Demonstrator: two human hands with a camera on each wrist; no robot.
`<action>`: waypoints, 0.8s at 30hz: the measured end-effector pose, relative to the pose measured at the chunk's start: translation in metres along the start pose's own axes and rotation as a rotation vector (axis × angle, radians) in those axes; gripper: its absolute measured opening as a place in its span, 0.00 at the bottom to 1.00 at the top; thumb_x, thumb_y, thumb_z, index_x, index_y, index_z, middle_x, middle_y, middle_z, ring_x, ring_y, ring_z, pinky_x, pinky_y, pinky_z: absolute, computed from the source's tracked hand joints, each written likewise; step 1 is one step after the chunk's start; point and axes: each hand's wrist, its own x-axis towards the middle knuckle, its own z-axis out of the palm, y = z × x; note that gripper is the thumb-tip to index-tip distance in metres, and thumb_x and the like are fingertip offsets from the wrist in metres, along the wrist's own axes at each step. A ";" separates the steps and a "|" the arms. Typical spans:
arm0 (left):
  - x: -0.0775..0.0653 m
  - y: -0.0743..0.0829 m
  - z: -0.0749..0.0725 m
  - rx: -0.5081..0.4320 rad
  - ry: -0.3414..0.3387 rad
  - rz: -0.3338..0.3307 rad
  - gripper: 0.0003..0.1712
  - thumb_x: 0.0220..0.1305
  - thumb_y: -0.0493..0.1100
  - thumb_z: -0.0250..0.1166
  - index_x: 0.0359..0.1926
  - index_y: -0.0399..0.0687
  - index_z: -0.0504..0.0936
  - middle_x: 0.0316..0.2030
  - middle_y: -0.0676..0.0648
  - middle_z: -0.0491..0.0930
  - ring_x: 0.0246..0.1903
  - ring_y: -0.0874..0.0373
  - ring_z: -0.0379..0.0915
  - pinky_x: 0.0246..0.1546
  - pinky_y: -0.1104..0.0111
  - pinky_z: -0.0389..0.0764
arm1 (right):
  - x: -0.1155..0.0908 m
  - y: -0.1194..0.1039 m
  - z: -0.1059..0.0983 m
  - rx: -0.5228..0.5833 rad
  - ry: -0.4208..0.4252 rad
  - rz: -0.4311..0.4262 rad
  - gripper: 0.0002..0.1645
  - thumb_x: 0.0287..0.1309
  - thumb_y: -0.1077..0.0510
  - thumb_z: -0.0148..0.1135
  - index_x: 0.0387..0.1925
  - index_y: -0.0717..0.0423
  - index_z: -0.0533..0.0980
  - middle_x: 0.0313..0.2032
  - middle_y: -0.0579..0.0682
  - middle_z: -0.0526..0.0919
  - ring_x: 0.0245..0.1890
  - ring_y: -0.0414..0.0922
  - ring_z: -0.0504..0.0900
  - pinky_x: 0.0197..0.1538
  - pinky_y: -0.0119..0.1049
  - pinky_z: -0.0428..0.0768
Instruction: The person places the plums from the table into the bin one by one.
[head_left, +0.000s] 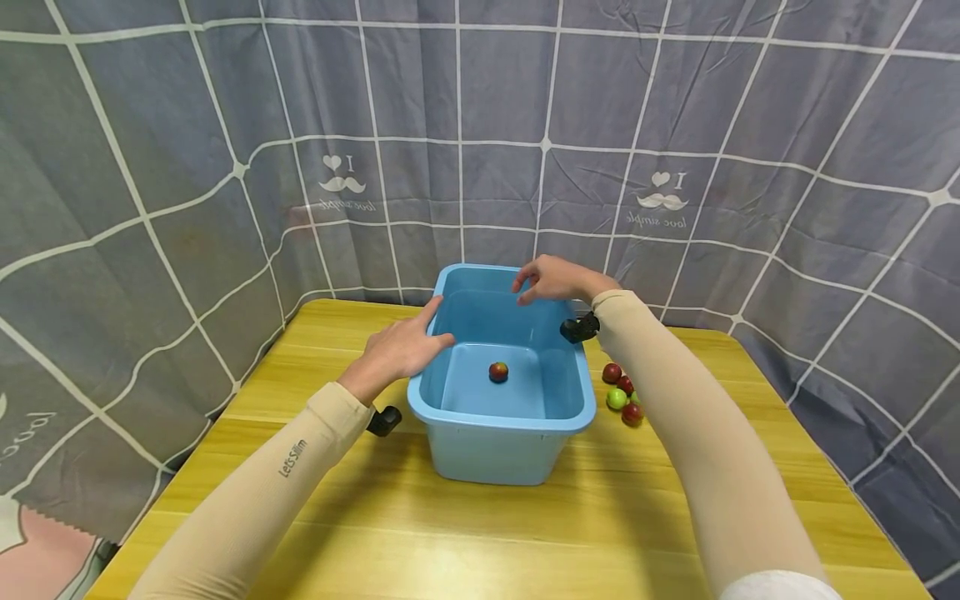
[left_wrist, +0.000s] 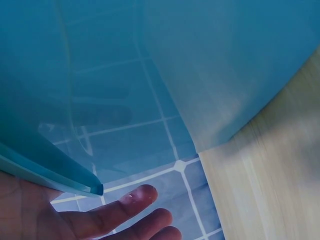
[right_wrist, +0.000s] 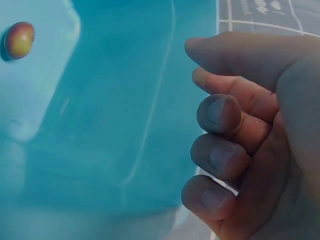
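Observation:
A blue plastic tub (head_left: pixel 487 450) stands upright on the wooden table, with a small round red-and-yellow fruit (head_left: pixel 498 372) on its floor. At the tub's left rim is my left hand (head_left: pixel 397 346), its thumb reaching over the rim. In the left wrist view, the fingers (left_wrist: pixel 139 196) extend outside the tub wall and hold nothing. My right hand (head_left: pixel 558 277) hovers over the tub's back right part, its fingers loosely bent. The right wrist view shows nothing between thumb and fingers, and the fruit (right_wrist: pixel 20 40) lies well apart from them.
Several small fruits, dark red ones (head_left: pixel 632 414) and green ones (head_left: pixel 617 399), lie on the table (head_left: pixel 360 533) right of the tub, partly hidden by the right forearm. A grey checked curtain (head_left: pixel 495 100) hangs behind and along both sides.

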 end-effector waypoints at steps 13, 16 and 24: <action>0.000 0.000 0.000 -0.008 -0.002 0.002 0.47 0.67 0.68 0.47 0.81 0.71 0.37 0.73 0.43 0.66 0.57 0.40 0.76 0.38 0.53 0.75 | -0.032 0.016 -0.007 0.075 0.090 -0.053 0.16 0.62 0.52 0.68 0.50 0.52 0.83 0.28 0.55 0.77 0.29 0.46 0.71 0.37 0.40 0.70; 0.000 0.001 0.001 -0.007 0.000 0.003 0.47 0.67 0.68 0.47 0.81 0.70 0.38 0.73 0.43 0.65 0.58 0.40 0.75 0.38 0.53 0.75 | -0.041 0.022 -0.009 0.103 0.106 -0.047 0.17 0.63 0.51 0.68 0.51 0.51 0.83 0.27 0.53 0.77 0.28 0.47 0.71 0.38 0.40 0.71; 0.001 0.001 0.002 -0.011 -0.001 -0.001 0.47 0.67 0.69 0.47 0.81 0.72 0.38 0.73 0.43 0.66 0.59 0.39 0.74 0.38 0.52 0.75 | -0.066 0.043 -0.013 0.198 0.149 -0.023 0.19 0.65 0.50 0.66 0.54 0.52 0.82 0.30 0.55 0.79 0.32 0.51 0.73 0.40 0.43 0.74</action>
